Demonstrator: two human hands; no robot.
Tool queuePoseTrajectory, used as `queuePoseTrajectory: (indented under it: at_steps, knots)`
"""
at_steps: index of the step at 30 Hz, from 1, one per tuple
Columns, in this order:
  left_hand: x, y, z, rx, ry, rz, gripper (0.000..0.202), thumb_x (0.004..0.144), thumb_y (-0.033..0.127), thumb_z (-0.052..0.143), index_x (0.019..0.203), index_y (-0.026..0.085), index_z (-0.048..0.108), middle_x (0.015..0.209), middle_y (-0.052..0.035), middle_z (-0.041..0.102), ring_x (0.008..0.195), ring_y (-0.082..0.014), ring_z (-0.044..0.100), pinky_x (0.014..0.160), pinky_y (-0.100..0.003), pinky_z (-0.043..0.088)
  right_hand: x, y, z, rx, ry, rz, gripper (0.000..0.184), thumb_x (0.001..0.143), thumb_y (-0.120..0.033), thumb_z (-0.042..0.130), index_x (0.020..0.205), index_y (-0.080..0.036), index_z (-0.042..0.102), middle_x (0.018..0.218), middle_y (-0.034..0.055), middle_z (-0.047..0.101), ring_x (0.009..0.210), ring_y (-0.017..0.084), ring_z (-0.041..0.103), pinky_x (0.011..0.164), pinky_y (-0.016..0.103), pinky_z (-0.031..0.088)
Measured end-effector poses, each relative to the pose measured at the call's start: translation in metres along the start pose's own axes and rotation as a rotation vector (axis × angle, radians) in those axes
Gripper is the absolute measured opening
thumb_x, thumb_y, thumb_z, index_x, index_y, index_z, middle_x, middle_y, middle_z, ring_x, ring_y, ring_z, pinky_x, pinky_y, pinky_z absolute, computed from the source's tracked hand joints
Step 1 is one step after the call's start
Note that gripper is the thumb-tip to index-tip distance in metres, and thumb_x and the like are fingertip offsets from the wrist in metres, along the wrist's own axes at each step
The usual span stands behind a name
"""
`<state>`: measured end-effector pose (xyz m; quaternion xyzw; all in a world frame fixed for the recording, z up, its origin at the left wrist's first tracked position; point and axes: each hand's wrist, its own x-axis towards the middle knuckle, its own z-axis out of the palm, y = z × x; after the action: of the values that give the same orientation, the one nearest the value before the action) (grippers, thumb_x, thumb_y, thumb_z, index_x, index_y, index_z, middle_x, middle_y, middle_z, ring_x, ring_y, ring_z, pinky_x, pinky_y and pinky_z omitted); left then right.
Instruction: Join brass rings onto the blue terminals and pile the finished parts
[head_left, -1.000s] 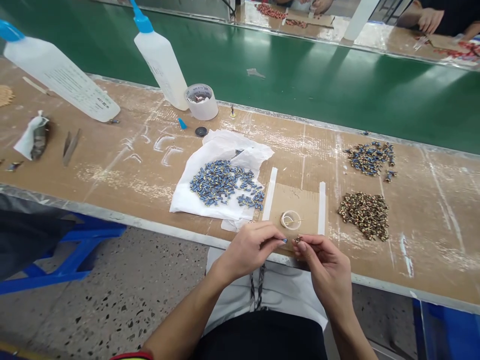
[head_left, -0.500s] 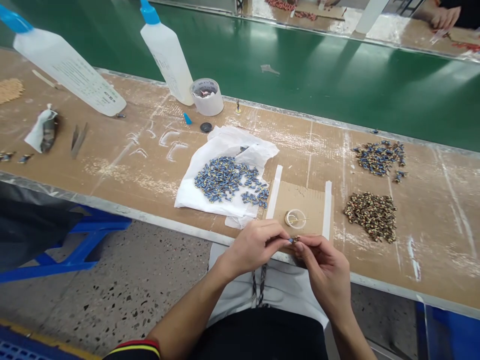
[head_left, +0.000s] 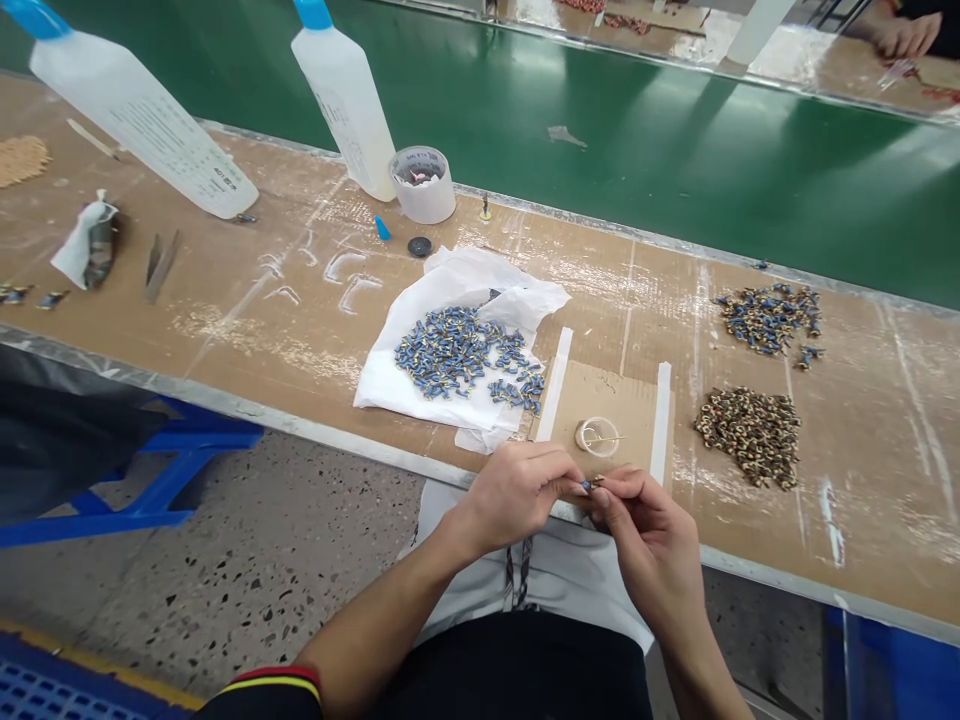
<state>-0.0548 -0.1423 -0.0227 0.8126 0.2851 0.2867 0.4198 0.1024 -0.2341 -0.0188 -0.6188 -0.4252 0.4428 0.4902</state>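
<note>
My left hand (head_left: 519, 497) pinches a tiny blue figurine piece (head_left: 586, 485) between thumb and fingertips. Against it, my right hand (head_left: 654, 522) grips a small brown-and-gold figurine piece (head_left: 598, 480); the two pieces meet end to end, partly covered by my fingers. Just beyond my fingertips, a small clear cup (head_left: 598, 437) with a thin stick in it stands on a cardboard sheet (head_left: 622, 395). To the left, a heap of blue-and-yellow pieces (head_left: 439, 350) lies on white paper (head_left: 382, 375). On the right is a pile of brown-and-gold pieces (head_left: 750, 435).
Blue-and-brown figurines (head_left: 772, 318) lie behind the brown pile. Two blue-capped bottles (head_left: 142, 130) and a tape roll (head_left: 424, 190) stand at the back left. Tweezers (head_left: 161, 268) lie further left. A green belt (head_left: 637, 150) runs behind; another person's hand (head_left: 907, 38) is beyond it.
The view has shifted slightly, so the table items sit a little further right. Both hands keep the two small pieces together, with only slight finger movement.
</note>
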Motion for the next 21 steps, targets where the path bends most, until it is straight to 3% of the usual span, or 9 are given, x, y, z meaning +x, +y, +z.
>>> queuePoseTrajectory:
  at_steps: [7,21]
  knots:
    - [-0.004,-0.001,-0.002,0.005,-0.005,0.013,0.019,0.094,0.018,0.051,0.078,0.016,0.061,0.073,-0.0023,0.065,0.064,-0.0113,0.057,0.059,-0.022,0.041,-0.003,-0.001,0.011,-0.063,0.007,-0.039,0.013,0.093,-0.025,0.058,0.08,-0.02,0.057,0.077,0.0009,0.051,0.069,0.014,0.052,0.061,0.026,0.044]
    - [-0.001,-0.007,-0.008,0.051,-0.175,0.083,0.013,0.088,0.007,0.047,0.08,0.016,0.054,0.077,-0.0022,0.062,0.07,-0.0137,0.056,0.062,-0.025,0.039,0.003,-0.014,0.005,-0.315,-0.119,-0.119,0.024,0.096,-0.019,0.05,0.072,-0.021,0.043,0.069,-0.0022,0.047,0.061,0.012,0.045,0.058,0.025,0.036]
